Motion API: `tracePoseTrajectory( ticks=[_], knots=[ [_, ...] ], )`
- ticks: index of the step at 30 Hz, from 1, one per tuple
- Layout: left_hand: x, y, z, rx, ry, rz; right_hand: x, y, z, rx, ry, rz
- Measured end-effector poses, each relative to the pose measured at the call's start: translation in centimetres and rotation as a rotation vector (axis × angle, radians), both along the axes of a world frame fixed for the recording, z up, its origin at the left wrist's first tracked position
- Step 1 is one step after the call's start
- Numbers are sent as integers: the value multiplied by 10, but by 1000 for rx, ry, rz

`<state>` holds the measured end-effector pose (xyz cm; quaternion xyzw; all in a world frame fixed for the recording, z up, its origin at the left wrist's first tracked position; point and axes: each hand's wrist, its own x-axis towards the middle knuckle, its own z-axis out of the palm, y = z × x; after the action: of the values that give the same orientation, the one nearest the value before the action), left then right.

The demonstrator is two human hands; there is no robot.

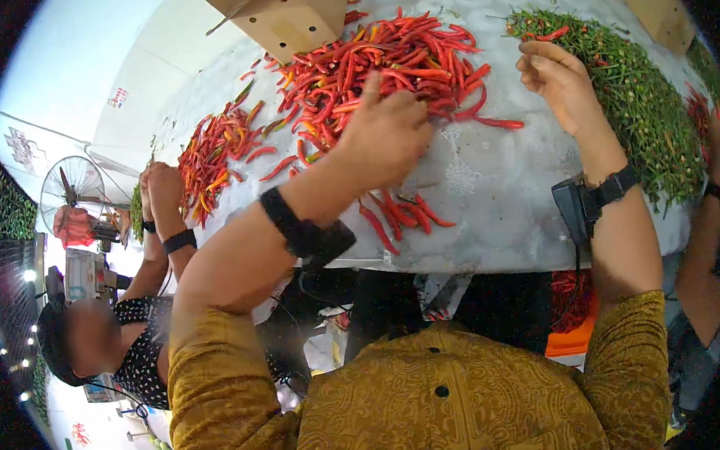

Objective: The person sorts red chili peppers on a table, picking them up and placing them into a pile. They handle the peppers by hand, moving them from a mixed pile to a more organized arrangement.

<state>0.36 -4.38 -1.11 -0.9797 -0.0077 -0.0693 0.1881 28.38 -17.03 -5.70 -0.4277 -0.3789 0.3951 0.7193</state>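
At the table's left edge a co-worker's hands worked a smaller heap of red chillies. My left hand lay curled, fingers down, on the big central pile of glossy red chilli peppers; whether it gripped any I couldn't tell. A few red pods lay apart near the front edge. My right hand, half-closed, seemed empty beside the mound of green stalks. I judged most still unsorted.

Red chillies in a loose heap on the pale surface.

The chillies are long, thin and glossy, mostly red with some orange ones, lying in all directions. The left hand rests on the near edge of the heap. A few chillies lie apart just under this hand. The right hand is half closed beside the heap.
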Motion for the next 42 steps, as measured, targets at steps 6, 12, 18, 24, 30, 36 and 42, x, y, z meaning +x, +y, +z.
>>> tracePoseTrajectory(
  ticks=[6,12,18,24,30,36,42],
  knots=[
    [-48,39,28,99,-76,236,-2,3,-1,-7,-35,41],
    [-73,47,42,9,-212,360,-2,1,-1,-30,-75,47],
    [-75,15,28,-342,-331,126,-6,0,-1,-53,-110,11],
    [-66,0,6,-409,-345,200,-2,0,-4,-57,-153,42],
    [-38,3,-9,-375,-291,326,-7,1,-3,-52,-173,12],
    [-23,0,-13,-263,-228,462,-8,-1,4,-83,-175,60],
    [-22,0,-18,-258,-327,413,-13,0,8,-82,-195,52]
  ],
)
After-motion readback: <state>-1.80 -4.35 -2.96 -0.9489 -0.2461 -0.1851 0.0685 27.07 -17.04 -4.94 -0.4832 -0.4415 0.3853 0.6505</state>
